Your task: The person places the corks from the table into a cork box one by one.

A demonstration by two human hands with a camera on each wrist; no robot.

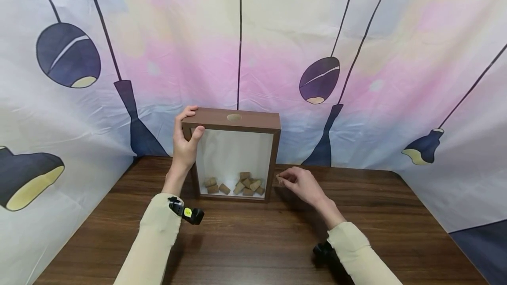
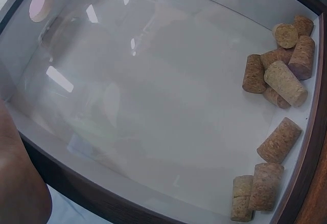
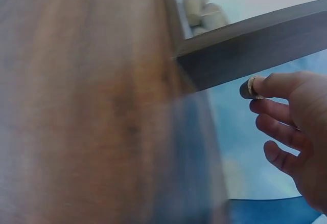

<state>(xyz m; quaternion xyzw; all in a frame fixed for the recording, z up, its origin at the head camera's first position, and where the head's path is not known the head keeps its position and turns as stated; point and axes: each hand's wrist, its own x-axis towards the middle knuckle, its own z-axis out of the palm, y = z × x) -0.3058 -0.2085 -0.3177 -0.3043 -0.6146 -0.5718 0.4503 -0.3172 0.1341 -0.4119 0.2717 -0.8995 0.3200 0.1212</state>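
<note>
A brown wooden shadow box (image 1: 259, 121) with a clear front stands upright on the table, a round hole (image 1: 234, 117) in its top. My left hand (image 1: 185, 147) grips its upper left corner, thumb at the front and fingers over the top. Several corks (image 2: 286, 83) lie in two clusters along the box's bottom. Just right of the box, my right hand (image 1: 304, 184) pinches a single cork (image 3: 250, 88) between thumb and fingertips; the other fingers are loosely bent in the right wrist view. This cork is apart from the box's side wall.
The dark wood-grain table (image 1: 245, 236) extends around the box. Behind it and at both sides hangs a fabric backdrop (image 1: 261, 34) printed with lamps. A black wrist camera (image 1: 192, 215) sits on the left sleeve.
</note>
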